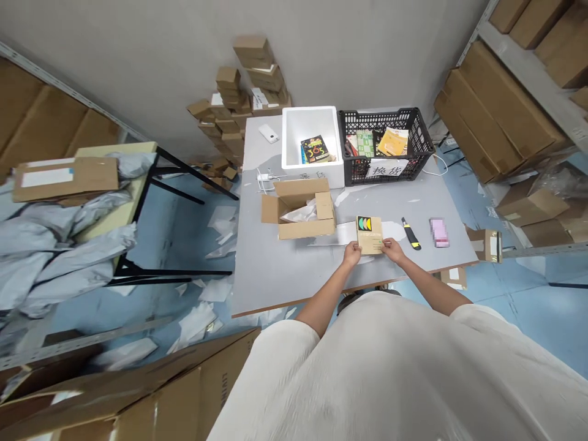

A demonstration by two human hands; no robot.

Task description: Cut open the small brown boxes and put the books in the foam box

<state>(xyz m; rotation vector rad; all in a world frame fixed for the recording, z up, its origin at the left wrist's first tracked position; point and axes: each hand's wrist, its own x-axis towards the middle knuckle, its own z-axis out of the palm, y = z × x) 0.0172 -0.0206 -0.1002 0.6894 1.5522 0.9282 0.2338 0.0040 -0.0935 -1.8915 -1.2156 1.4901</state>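
Note:
Between my two hands is a tan book with green and yellow shapes on a black patch at its top. My left hand grips its lower left corner, and my right hand grips the lower right one. Left of the book stands an open cardboard box with white wrapping inside. A black and yellow box cutter lies to the right of my right hand. Farther right is a pink item, blurred out in the picture.
At the table's back stand a white foam box and a black crate, both with books inside. A white phone-like object lies at the back left. Grey parcels cover a side table; cardboard boxes fill the right shelves.

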